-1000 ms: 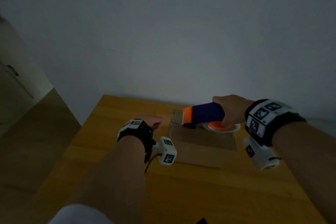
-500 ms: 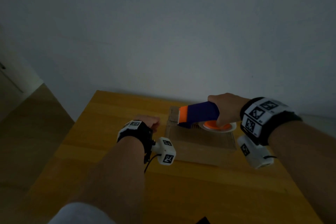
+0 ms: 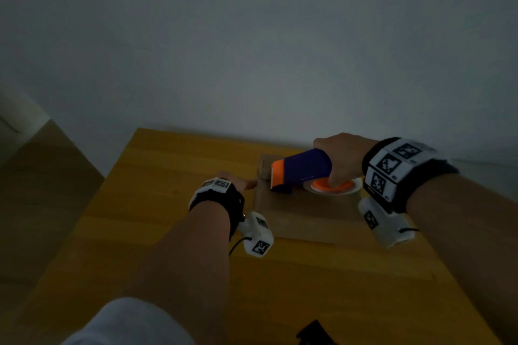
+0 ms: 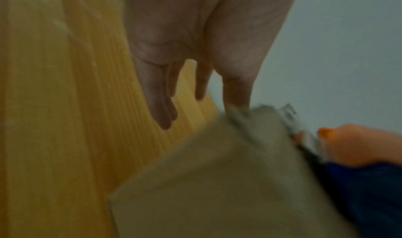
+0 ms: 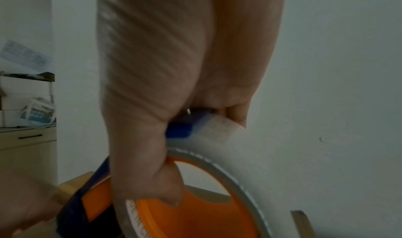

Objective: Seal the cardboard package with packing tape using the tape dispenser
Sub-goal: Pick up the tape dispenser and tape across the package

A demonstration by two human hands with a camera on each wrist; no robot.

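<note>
Here my right hand point(image 3: 340, 158) grips the tape dispenser point(image 3: 301, 173) on the box point(image 3: 302, 213); my left hand point(image 4: 195, 40) rests loose-fingered, thumb touching its edge.

light: dim, flat, all views | shadows: soft, weak | head: wide-angle bending at edges, dark corners | left wrist: strong blur on cardboard package point(image 4: 217, 181) | right wrist: soft, noisy

Flat brown cardboard package point(image 3: 305, 216) lies on the yellow wooden table point(image 3: 157, 232), toward its far edge by the wall. Blue-and-orange tape dispenser point(image 3: 301, 173) sits over the package's far-left part, nose at its left end. Right hand point(image 3: 343, 155) on dispenser; left hand point(image 3: 238, 182) just left of package, thumb touching its far-left corner.
</note>
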